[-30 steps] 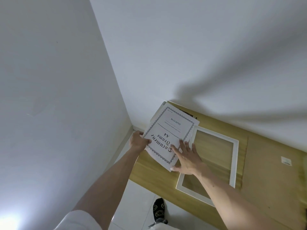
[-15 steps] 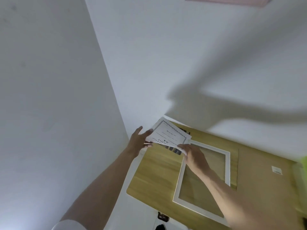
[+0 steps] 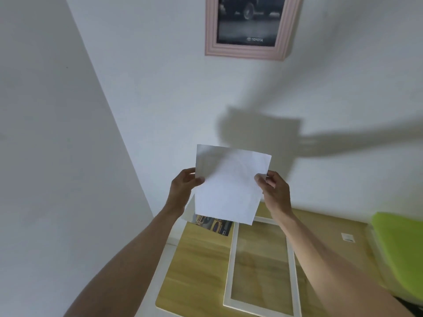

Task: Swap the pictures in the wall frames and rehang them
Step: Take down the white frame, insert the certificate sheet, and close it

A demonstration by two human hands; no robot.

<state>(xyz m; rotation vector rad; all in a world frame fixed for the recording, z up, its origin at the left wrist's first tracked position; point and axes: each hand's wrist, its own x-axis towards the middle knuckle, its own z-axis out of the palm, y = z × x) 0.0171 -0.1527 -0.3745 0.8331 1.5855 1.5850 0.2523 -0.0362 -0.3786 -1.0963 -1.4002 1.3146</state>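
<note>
I hold a white sheet (image 3: 230,186) up in front of the wall, blank side toward me. My left hand (image 3: 183,186) pinches its left edge and my right hand (image 3: 274,188) pinches its right edge. Below it, an empty white frame (image 3: 231,259) lies flat on the wooden table (image 3: 194,266). A colourful picture (image 3: 214,225) lies on the table's far left corner, partly hidden by the sheet. A pink frame (image 3: 247,51) with a dark car picture hangs on the wall above.
A bright green object (image 3: 398,252) sits at the table's right end, with a small white label (image 3: 348,237) near it. The table stands in a room corner with white walls at the left and behind. The table's near left edge drops to the floor.
Both hands lifted the printed sheet off the pile on the table and raised it with its blank side toward me. My view tilted upward, bringing the pink frame into sight.
</note>
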